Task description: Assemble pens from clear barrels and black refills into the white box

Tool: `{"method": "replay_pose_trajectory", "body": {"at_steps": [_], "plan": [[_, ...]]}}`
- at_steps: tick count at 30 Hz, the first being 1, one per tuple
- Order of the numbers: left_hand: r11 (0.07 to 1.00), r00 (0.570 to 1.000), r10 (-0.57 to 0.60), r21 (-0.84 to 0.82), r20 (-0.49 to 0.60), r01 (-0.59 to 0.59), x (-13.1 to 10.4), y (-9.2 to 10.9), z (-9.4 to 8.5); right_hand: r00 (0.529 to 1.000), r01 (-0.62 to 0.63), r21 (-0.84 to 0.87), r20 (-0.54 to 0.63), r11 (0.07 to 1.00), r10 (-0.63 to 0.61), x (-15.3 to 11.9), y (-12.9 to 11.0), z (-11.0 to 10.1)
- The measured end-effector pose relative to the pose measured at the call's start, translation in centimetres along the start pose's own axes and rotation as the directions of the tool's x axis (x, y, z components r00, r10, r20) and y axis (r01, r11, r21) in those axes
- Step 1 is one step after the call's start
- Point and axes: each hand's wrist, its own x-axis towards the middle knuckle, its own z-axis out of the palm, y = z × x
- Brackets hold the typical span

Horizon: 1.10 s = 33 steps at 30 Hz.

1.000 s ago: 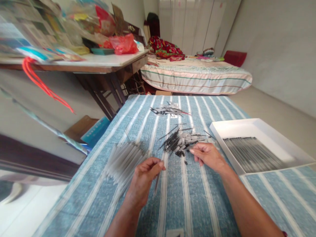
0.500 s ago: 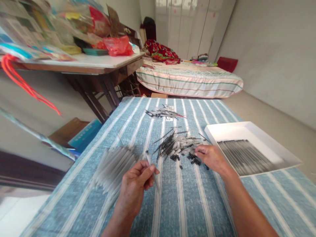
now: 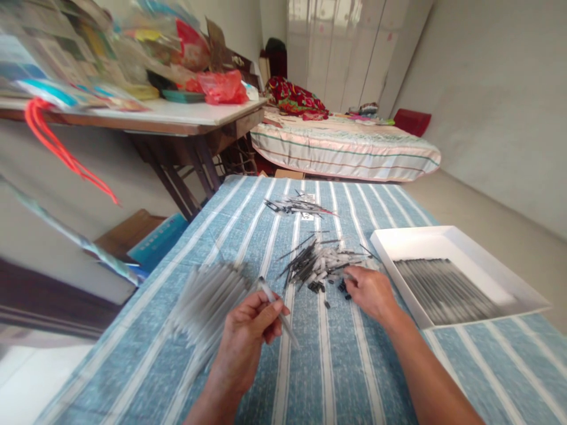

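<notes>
My left hand [image 3: 254, 321] is closed round a translucent pen barrel [image 3: 290, 332] with a dark upper end, held slanted above the striped cloth. Over small black caps [image 3: 342, 287] at the right side of a loose heap, my right hand [image 3: 370, 289] has its fingers pinched together; what they hold, if anything, is too small to make out. The heap of black and whitish pen parts [image 3: 319, 260] lies just beyond both hands. Left of my left hand is a stack of translucent barrels [image 3: 208, 301].
A white box [image 3: 509, 286] with a row of dark-tipped pens [image 3: 443, 289] stands on the right. Thin refills [image 3: 301, 205] lie farther back on the striped cloth [image 3: 305, 383]. A cluttered side table [image 3: 177, 118] is at the left, a bed [image 3: 345, 147] beyond.
My right hand has shifted slightly left over the black caps. The barrel in my left hand is tilted more. The whole view has shifted slightly.
</notes>
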Motion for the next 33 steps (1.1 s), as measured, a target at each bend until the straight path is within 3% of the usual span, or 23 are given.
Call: {"method": "replay_pose_trajectory", "body": {"at_steps": [3,7,10,14,18,33], "plan": [[0.998,1.000,0.013,-0.055,-0.028,-0.014,-0.1,0.1,0.1,0.993,-0.021,0.464,-0.096,0.886,0.074,-0.3,-0.6,0.3],[0.989,0.996,0.019,-0.144,-0.089,-0.032,-0.2,0.4,0.2,0.984,-0.115,0.858,0.030,0.500,0.175,-0.8,-2.0,0.5],[0.973,0.990,0.023,-0.225,-0.136,-0.053,-0.2,0.6,0.2,0.982,-0.178,0.962,0.162,0.208,0.092,-1.3,-3.5,0.6],[0.950,0.987,0.031,-0.302,-0.159,-0.079,-0.2,0.8,0.0,0.971,-0.236,0.972,0.236,0.020,-0.047,-2.3,-5.4,0.9],[0.940,0.985,0.046,-0.326,-0.169,-0.099,-0.3,0.8,0.0,0.966,-0.243,0.970,0.239,-0.029,-0.099,-2.9,-6.5,1.3],[0.931,0.977,0.076,-0.338,-0.198,-0.141,-0.1,1.1,-0.2,0.964,-0.249,0.968,0.249,0.010,-0.093,-2.9,-6.4,1.5]]}}
